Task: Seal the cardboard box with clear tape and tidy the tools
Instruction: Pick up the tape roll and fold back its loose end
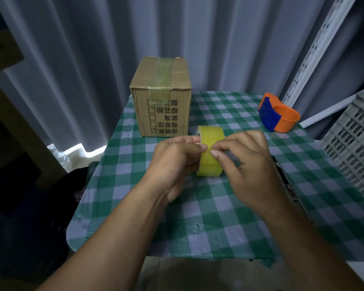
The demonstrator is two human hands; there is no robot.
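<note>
A closed cardboard box (162,95) stands at the table's far left, with a strip of clear tape running over its top and down its front. Just in front of it I hold a yellowish roll of clear tape (210,162) on edge above the table. My left hand (172,162) grips the roll from the left side. My right hand (246,162) is on its right, with thumb and forefinger pinching at the roll's outer face. An orange and blue tape dispenser (277,113) lies at the far right of the table.
The table wears a green and white checked cloth (198,217). A grey plastic crate (353,143) stands off its right edge, with a white slotted metal rail (315,47) behind it. Grey curtains hang close behind the box. The floor at left is dark.
</note>
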